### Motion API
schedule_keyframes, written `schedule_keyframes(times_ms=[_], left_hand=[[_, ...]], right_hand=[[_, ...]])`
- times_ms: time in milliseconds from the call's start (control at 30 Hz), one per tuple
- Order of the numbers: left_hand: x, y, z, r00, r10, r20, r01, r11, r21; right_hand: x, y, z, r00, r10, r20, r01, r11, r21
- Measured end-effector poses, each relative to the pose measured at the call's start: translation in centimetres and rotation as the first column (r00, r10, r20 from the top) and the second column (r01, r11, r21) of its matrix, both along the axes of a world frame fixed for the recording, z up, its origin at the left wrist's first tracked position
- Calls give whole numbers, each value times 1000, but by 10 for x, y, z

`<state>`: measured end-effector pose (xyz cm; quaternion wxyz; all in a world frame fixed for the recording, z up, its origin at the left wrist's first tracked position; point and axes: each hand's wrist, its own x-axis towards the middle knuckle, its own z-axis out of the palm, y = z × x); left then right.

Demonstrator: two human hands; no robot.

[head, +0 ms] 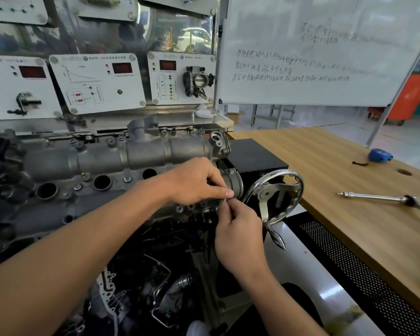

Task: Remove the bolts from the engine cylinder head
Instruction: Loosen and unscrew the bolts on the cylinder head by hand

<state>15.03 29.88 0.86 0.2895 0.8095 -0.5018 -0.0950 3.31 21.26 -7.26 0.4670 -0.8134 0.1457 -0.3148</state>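
A chrome handwheel [274, 197] stands just right of the two hands, its crank handle hanging down toward the viewer, and it crowds the corner where the fingers work. Behind it sits a black box [255, 154]. To the right runs a wooden bench [337, 151] carrying a long ratchet tool [383, 198] and, farther back, a blue tape measure [380, 155]. Behind the engine rise training panels [95, 83] with red displays, one bearing a throttle body [198, 81], and a whiteboard [325, 49] covered in handwriting.

The cylinder head [121, 161] lies with its long axis running left to right across the view, its round plug wells opening upward. Several seated bolts [127, 178] still stud its top face.

The left hand [199, 180] reaches across the head's right end, fingers curled, thumb and forefinger pinched together. The right hand [238, 229] comes up from below, its thumb and forefinger meeting the left's. Between the fingertips of both hands sits a small silvery bolt [225, 200], at the head's near right corner beside the handwheel. Only a sliver of it shows, so which way its shank points cannot be told.
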Motion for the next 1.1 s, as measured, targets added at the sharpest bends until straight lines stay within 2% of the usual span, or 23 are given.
schedule_keyframes(times_ms=[167, 233, 533, 667, 733, 767, 800, 833, 867, 933, 967, 1000, 1033, 1067, 1100], left_hand=[[-2, 1, 1, 998, -23, 51, 21, 999, 35], [-4, -2, 1, 996, -36, 86, 32, 998, 45], [-2, -6, -4, 993, -15, 118, 10, 999, 42], [-1, -6, -6, 991, -16, 133, 12, 1000, 26], [0, -6, -7, 990, -10, 143, 7, 1000, 17], [0, -7, -9, 990, -4, 142, 3, 1000, 8], [1, -7, -10, 990, 4, 140, -4, 1000, 2], [2, -7, -10, 991, 16, 134, -16, 1000, 2], [2, -7, -9, 992, 34, 119, -34, 999, 4], [3, -3, -5, 997, 66, 47, -66, 998, -3], [3, -1, -2, 998, 67, 2, -67, 998, -5], [2, 1, 1, 998, 58, -31, -58, 998, -2], [1, 2, 3, 998, 47, -43, -46, 999, 5], [0, 3, 4, 998, 41, -38, -41, 999, 10], [-3, 4, 3, 999, 47, -21, -47, 999, 9]], right_hand=[[5, 18, -2, 998, -45, 46, 34, 973, 228], [5, 17, -4, 997, -62, 44, 50, 967, 249], [2, -9, -7, 1000, 30, 0, -30, 999, -10], [5, -14, -10, 997, 77, 25, -77, 997, -23], [4, -23, -13, 995, 94, 11, -91, 983, -157], [2, -34, -12, 994, 107, -11, -105, 945, -308], [1, -48, -7, 991, 125, -37, -127, 860, -494], [2, -66, 5, 984, 167, -64, -166, 723, -671], [8, -85, 20, 964, 251, -86, -211, 531, -820], [34, -117, 59, 880, 435, -189, -227, 35, -973], [50, -124, 79, 831, 491, -262, -184, -203, -962], [66, -125, 95, 780, 530, -332, -128, -384, -915], [80, -123, 108, 735, 556, -389, -70, -508, -859], [90, -119, 115, 702, 567, -431, -24, -586, -810], [96, -114, 120, 680, 571, -459, -3, -624, -781]])
